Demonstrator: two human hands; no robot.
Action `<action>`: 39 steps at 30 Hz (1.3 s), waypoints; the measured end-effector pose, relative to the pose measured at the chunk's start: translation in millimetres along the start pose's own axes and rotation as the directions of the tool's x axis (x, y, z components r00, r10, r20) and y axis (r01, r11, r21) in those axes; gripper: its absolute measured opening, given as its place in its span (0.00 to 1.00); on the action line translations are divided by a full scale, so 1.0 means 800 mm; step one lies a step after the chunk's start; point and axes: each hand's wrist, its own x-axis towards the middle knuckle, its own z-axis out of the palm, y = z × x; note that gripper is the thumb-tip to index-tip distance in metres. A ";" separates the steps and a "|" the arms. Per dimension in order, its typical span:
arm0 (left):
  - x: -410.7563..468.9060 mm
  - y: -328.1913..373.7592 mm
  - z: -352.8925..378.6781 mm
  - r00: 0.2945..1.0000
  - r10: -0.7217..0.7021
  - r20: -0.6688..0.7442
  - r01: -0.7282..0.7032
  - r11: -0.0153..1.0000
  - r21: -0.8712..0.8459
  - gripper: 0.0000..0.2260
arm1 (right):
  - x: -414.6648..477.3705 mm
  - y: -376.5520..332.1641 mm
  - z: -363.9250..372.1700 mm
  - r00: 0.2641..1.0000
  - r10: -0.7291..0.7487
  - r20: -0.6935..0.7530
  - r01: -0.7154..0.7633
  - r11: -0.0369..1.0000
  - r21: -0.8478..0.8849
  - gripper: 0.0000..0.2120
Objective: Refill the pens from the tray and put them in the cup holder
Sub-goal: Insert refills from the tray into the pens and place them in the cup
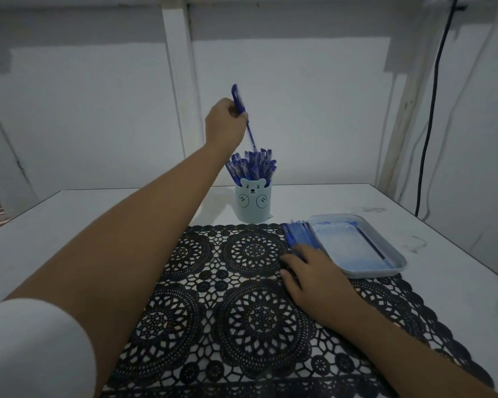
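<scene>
On the white bench (69, 225), beyond the black lace mat (242, 311) and left of the pale blue plastic tray (397, 255): the pale blue bear-faced cup holder (253, 202), packed with blue pens (253, 165). Straight above its mouth, pinched in the curled fingers (233, 109) of the left hand (222, 124), a slim blue plastic pen (237, 100), near upright, tip down, just clear of the caps. Right hand (314, 277) much nearer, resting loosely open on the spare blue pens (296, 232) beside the tray; probably only a short drop left.
</scene>
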 end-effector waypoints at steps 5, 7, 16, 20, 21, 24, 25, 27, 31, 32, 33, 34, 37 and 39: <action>-0.016 -0.023 0.013 0.984 0.056 0.167 -0.099 0.961 0.258 0.21 | 0.001 -0.001 0.002 0.995 -0.015 -0.099 0.011 0.999 -0.044 0.15; -0.018 -0.031 0.015 0.971 0.104 0.214 -0.176 0.919 0.353 0.23 | 0.001 -0.002 0.003 0.990 -0.025 -0.141 0.015 0.997 -0.075 0.13; -0.029 -0.039 0.013 0.933 0.057 0.355 -0.303 0.658 0.689 0.17 | 0.004 -0.005 0.000 0.957 0.018 -0.288 -0.098 0.959 -0.265 0.12; -0.051 -0.032 0.001 0.954 0.163 0.253 -0.285 0.758 0.586 0.17 | 0.004 -0.007 0.000 0.953 0.037 -0.299 -0.132 0.944 -0.304 0.16; -0.061 -0.030 -0.004 0.956 0.191 0.224 -0.287 0.778 0.559 0.16 | 0.005 -0.007 0.000 0.954 0.036 -0.299 -0.133 0.941 -0.312 0.16; -0.099 -0.033 -0.015 0.953 0.232 0.195 -0.301 0.804 0.513 0.13 | 0.008 -0.008 0.003 0.949 0.034 -0.314 -0.143 0.933 -0.330 0.15; -0.114 -0.037 -0.019 0.957 0.214 0.195 -0.285 0.820 0.497 0.12 | 0.008 -0.008 0.003 0.945 0.039 -0.324 -0.150 0.934 -0.326 0.15; -0.142 -0.045 -0.026 0.974 0.077 0.211 -0.170 0.867 0.469 0.11 | 0.009 -0.010 0.001 0.933 0.052 -0.357 -0.170 0.936 -0.308 0.15; -0.189 -0.053 -0.034 0.802 -0.442 0.402 0.280 0.873 0.400 0.17 | 0.009 -0.017 -0.010 0.889 0.054 -0.454 -0.183 0.952 -0.244 0.15; -0.199 -0.051 -0.035 0.746 -0.511 0.426 0.371 0.851 0.372 0.19 | 0.009 -0.020 -0.011 0.878 0.051 -0.476 -0.179 0.957 -0.227 0.14; -0.206 -0.050 -0.035 0.710 -0.550 0.439 0.437 0.834 0.337 0.20 | 0.009 -0.024 -0.011 0.868 0.048 -0.494 -0.174 0.962 -0.211 0.13; -0.212 -0.048 -0.036 0.692 -0.563 0.451 0.487 0.826 0.285 0.20 | 0.009 -0.027 -0.011 0.857 0.039 -0.514 -0.164 0.966 -0.198 0.11; -0.222 -0.044 -0.034 0.667 -0.533 0.520 0.604 0.796 0.041 0.16 | 0.005 -0.039 -0.009 0.841 -0.018 -0.541 -0.085 0.983 -0.165 0.10; -0.226 -0.038 -0.034 0.664 -0.517 0.541 0.657 0.748 -0.093 0.12 | 0.000 -0.046 -0.010 0.855 -0.055 -0.515 -0.017 0.991 -0.135 0.14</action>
